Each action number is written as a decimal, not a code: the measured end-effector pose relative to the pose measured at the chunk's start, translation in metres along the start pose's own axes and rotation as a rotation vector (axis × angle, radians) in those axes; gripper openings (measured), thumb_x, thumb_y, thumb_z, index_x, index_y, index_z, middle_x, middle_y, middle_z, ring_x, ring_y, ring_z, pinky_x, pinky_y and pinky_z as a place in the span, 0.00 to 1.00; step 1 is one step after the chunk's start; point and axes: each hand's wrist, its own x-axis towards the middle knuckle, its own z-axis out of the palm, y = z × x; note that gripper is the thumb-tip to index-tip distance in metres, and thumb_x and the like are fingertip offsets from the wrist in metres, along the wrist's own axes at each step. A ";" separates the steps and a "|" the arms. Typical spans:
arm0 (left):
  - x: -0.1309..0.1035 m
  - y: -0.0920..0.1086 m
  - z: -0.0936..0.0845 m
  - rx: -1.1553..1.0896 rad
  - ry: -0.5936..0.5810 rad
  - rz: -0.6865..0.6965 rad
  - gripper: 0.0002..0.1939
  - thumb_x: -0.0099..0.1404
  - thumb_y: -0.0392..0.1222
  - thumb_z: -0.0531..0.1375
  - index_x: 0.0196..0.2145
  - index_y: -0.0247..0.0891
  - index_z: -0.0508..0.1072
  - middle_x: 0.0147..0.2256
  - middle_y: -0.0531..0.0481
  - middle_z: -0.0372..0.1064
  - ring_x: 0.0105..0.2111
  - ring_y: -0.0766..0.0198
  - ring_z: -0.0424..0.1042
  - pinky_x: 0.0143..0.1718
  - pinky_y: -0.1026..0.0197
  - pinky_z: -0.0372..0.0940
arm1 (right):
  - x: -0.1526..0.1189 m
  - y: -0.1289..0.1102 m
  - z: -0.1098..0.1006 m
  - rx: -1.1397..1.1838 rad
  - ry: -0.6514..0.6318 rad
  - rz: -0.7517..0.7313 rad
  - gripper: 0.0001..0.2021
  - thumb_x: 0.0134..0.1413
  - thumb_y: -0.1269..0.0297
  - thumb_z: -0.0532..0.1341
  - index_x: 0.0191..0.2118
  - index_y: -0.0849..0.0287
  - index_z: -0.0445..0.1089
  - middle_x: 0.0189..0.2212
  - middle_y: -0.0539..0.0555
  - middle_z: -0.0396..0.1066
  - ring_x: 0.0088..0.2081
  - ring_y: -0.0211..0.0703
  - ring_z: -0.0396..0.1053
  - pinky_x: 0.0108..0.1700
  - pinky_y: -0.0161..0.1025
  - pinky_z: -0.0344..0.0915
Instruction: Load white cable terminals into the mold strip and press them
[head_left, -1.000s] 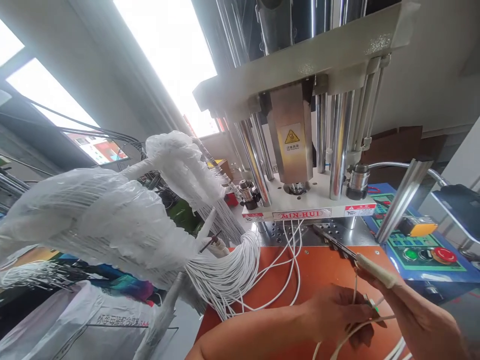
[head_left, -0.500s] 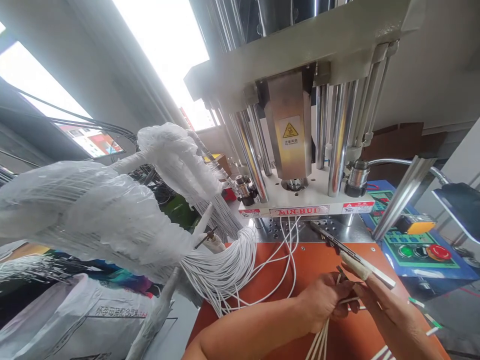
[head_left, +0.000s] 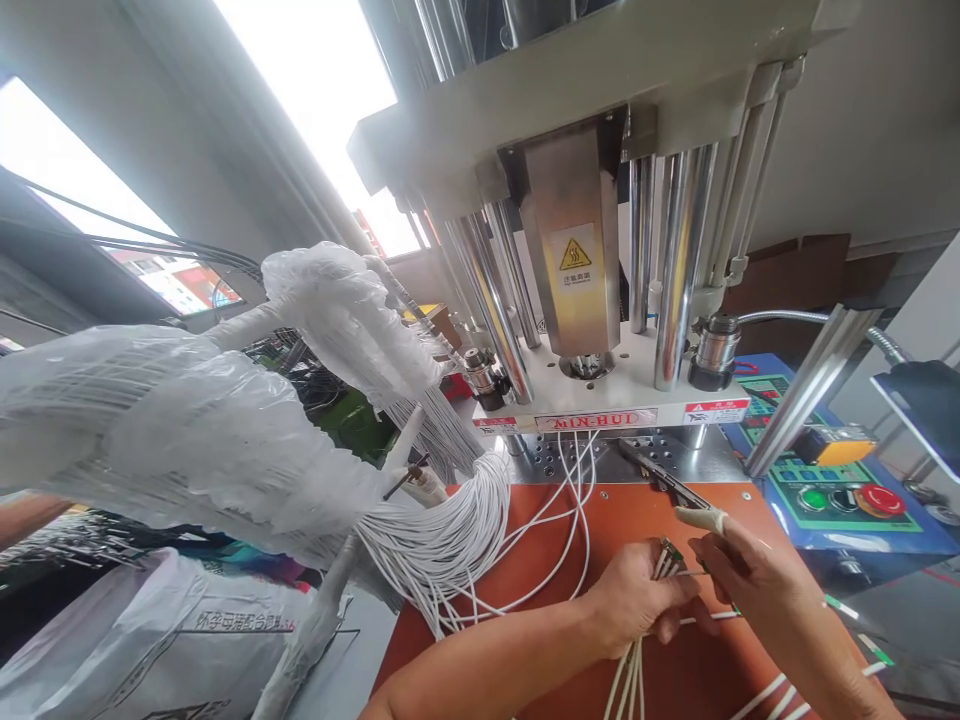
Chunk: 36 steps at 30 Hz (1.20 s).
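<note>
While the left hand [head_left: 637, 595] wraps its fingers firmly around several white cables [head_left: 631, 680] above the near part of an orange work surface [head_left: 525, 540], the right hand [head_left: 742, 570] bends its fingers just beside their tips; whether it grips one cannot be told. Beyond stands a MIN-HUI press [head_left: 525, 130]. Looped wires [head_left: 465, 535] and plastic-wrapped bundles [head_left: 202, 420] crowd the left, a control panel [head_left: 851, 515] the right; windows [head_left: 307, 80] glare at far left.

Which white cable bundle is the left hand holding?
The small bundle whose ends poke above the left hand; the thicker looping bundle and plastic-wrapped cables are outside its grasp.
</note>
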 end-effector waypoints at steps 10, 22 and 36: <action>0.002 -0.009 -0.001 0.003 0.186 0.161 0.22 0.54 0.56 0.70 0.32 0.34 0.71 0.25 0.53 0.70 0.17 0.71 0.63 0.18 0.68 0.56 | -0.004 -0.018 0.019 0.060 -0.011 0.077 0.24 0.61 0.49 0.56 0.59 0.54 0.68 0.24 0.46 0.69 0.24 0.38 0.66 0.28 0.34 0.65; 0.008 -0.013 -0.021 0.443 0.322 0.321 0.05 0.64 0.39 0.63 0.34 0.35 0.79 0.28 0.52 0.73 0.19 0.73 0.65 0.25 0.68 0.60 | 0.054 0.061 -0.038 -0.705 -0.198 -0.311 0.12 0.59 0.66 0.51 0.44 0.56 0.69 0.44 0.61 0.71 0.46 0.55 0.70 0.45 0.47 0.67; 0.019 -0.010 -0.027 0.483 0.202 0.318 0.09 0.64 0.44 0.64 0.34 0.35 0.79 0.23 0.54 0.68 0.23 0.69 0.67 0.31 0.67 0.62 | 0.020 -0.001 -0.002 -0.213 -0.370 0.057 0.06 0.52 0.58 0.52 0.36 0.51 0.60 0.25 0.49 0.73 0.26 0.45 0.69 0.29 0.39 0.62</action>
